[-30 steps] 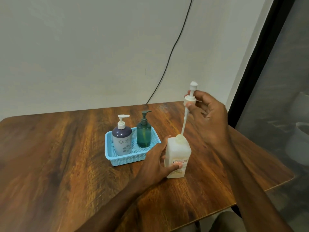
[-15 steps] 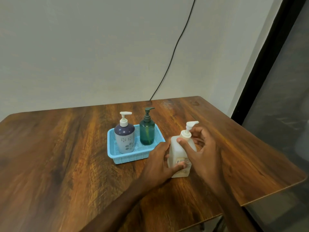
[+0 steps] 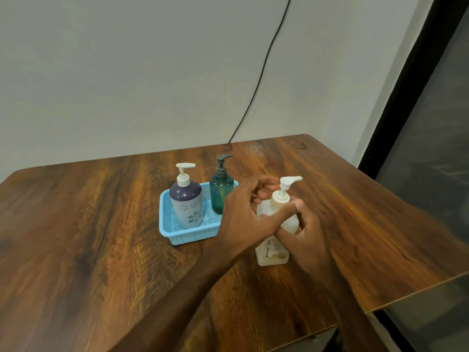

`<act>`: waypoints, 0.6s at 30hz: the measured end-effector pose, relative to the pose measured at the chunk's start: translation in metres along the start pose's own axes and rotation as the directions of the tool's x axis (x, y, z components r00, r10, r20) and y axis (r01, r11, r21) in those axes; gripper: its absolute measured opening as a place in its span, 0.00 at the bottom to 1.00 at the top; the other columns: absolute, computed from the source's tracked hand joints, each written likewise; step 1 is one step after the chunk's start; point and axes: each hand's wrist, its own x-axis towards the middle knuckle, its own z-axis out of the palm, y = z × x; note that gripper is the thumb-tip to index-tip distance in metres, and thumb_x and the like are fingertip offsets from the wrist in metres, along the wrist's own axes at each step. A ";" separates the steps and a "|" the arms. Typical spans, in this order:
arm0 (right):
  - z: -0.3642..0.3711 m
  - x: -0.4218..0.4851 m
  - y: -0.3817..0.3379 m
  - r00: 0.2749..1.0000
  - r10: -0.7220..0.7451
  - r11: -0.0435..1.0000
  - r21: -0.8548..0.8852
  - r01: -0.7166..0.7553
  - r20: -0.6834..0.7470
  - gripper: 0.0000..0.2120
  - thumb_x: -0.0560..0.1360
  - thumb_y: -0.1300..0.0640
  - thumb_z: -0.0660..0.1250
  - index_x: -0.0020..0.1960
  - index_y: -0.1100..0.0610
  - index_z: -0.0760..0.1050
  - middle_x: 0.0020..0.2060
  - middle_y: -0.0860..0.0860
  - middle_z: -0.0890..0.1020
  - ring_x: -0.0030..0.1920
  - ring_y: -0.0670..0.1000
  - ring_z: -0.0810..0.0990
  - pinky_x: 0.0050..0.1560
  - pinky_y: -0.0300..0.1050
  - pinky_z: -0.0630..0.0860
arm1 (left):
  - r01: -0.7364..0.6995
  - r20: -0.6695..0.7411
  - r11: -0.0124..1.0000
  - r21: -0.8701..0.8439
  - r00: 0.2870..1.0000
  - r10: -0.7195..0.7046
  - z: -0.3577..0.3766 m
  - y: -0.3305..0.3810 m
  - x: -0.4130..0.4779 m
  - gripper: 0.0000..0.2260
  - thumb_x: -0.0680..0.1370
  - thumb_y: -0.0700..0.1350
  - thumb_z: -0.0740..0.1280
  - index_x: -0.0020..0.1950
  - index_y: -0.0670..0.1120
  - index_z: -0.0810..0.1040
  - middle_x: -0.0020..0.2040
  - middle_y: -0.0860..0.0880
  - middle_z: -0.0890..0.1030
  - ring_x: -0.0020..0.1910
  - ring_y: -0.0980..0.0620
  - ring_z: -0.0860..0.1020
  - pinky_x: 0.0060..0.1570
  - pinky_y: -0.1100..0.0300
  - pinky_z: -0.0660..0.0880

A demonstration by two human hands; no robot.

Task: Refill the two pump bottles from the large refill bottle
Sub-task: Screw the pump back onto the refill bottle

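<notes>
Fingers (image 3: 264,185) of the left hand (image 3: 243,214) spread loosely, its thumb crossing the shoulder of the large translucent white refill bottle (image 3: 272,246), which I see upright on the brown wooden table (image 3: 88,250). Over there the right hand (image 3: 308,237) wraps that bottle's body (white pump seated on top). Beside them, a blue plastic basket (image 3: 177,237) holds the purple-and-white flowered pump bottle (image 3: 186,204) and teal pump bottle (image 3: 221,191).

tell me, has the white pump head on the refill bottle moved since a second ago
Yes. The pump head has come down: it was lifted above the large refill bottle with its tube showing, and now sits seated on the neck, beside the blue basket.
</notes>
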 end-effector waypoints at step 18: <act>0.008 0.000 0.009 0.998 0.016 0.988 0.154 -0.008 -0.054 0.36 0.66 0.43 0.76 0.71 0.51 0.73 0.60 0.47 0.83 0.55 0.48 0.84 0.50 0.50 0.84 | 0.002 0.226 0.998 -0.069 0.974 0.014 -0.004 -0.011 0.022 0.12 0.74 0.37 0.77 0.57 0.46 0.87 0.52 0.55 0.88 0.52 0.60 0.86 0.51 0.61 0.83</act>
